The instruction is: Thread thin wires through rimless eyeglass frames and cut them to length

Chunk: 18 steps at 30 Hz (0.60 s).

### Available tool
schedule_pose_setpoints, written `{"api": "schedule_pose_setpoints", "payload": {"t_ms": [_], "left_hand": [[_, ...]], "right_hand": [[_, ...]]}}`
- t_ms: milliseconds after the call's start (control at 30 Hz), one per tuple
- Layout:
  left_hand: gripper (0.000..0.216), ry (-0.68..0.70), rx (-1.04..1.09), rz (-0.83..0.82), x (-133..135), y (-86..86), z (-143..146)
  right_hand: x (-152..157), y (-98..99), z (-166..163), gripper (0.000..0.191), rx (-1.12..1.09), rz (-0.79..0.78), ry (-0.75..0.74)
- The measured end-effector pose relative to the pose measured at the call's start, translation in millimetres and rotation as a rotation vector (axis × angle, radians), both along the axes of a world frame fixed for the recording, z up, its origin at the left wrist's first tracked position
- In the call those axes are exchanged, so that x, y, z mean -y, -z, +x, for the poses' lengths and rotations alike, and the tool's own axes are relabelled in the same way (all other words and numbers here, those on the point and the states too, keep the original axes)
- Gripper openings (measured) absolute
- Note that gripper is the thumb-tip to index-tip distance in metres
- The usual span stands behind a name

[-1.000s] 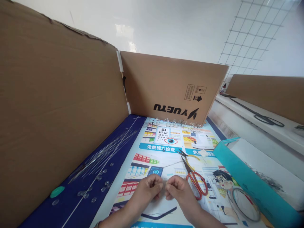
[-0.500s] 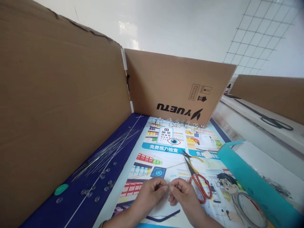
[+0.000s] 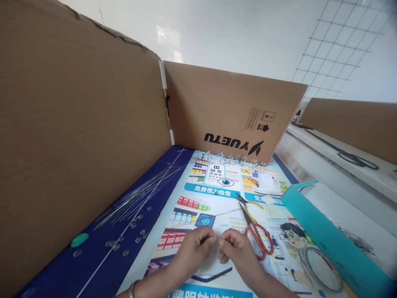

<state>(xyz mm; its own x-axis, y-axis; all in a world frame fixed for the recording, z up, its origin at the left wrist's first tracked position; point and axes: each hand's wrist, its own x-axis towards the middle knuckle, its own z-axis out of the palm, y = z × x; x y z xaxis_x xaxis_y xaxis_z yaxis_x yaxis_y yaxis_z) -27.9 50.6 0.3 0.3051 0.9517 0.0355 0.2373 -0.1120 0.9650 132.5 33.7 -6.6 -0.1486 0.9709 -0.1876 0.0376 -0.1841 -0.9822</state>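
My left hand (image 3: pixel 195 247) and my right hand (image 3: pixel 236 248) face each other low in the middle, fingertips almost meeting. Thumb and forefinger are pinched on each hand. Something tiny and pale shows at the fingertips, too small to name. Right of my right hand lie red-handled scissors (image 3: pixel 259 240), their blades beside yellow-handled pliers (image 3: pixel 252 203). A thin straight wire (image 3: pixel 228 211) runs across the printed sheet (image 3: pixel 217 265) beneath, beyond my hands.
Thin wires (image 3: pixel 139 194), several clear beads (image 3: pixel 125 252) and a green disc (image 3: pixel 80 240) lie at left. Cardboard walls (image 3: pixel 80 124) stand left and behind. Wire pieces (image 3: pixel 235 159) line the back. A wire coil (image 3: pixel 324 269) and a teal box (image 3: pixel 338 236) are at right.
My fingertips have drawn slightly apart, opening a small gap between the two pinches. The whole view has shifted a little; the tools lie where they were.
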Motion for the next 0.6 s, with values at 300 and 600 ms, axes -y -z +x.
{"api": "schedule_pose_setpoints", "payload": {"t_ms": [300,600], "left_hand": [[0.017,0.019,0.008,0.006,0.9,-6.6,5.9],[0.017,0.160,-0.164,0.175,-0.7,-8.3,-0.8]], "right_hand": [[-0.2,-2.6,-0.9,0.029,-0.005,0.035,0.002],[0.1,-0.5,1.9,0.028,0.119,0.053,-0.014]]}}
